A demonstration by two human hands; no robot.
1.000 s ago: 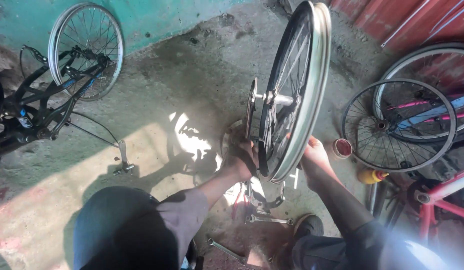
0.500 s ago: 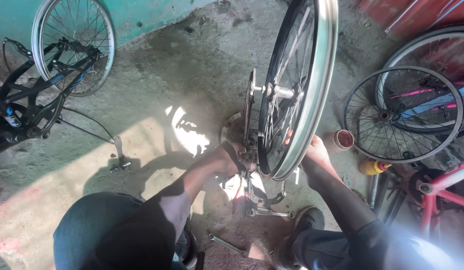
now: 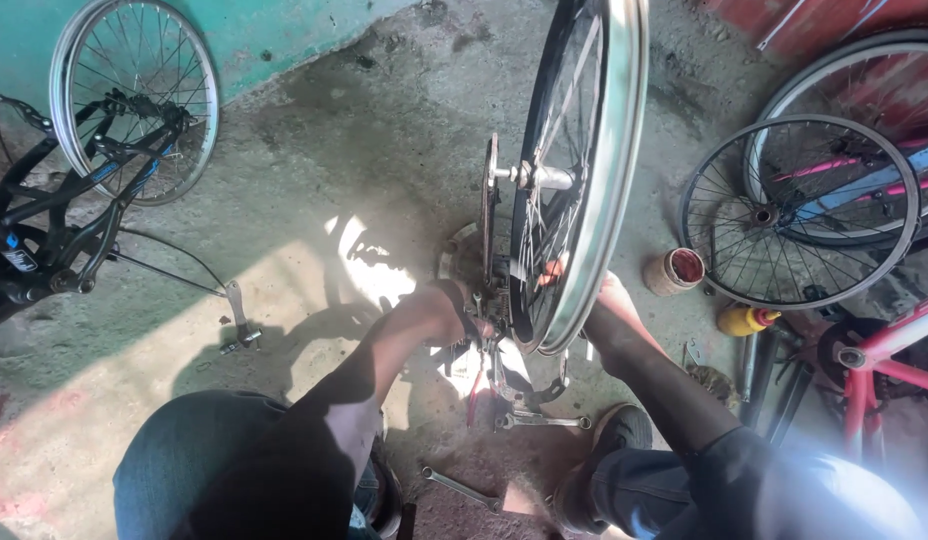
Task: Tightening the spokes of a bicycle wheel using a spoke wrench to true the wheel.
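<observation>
- Gripping: my left hand (image 3: 432,312) closed by the upright wheel (image 3: 582,170), nearer its sprocket (image 3: 490,215).
- My right hand (image 3: 609,305) against the rim; grip indiscernible.

Upright silver-rimmed spoked bicycle wheel (image 3: 574,180), sprocket on its axle, over concrete floor (image 3: 314,170)
</observation>
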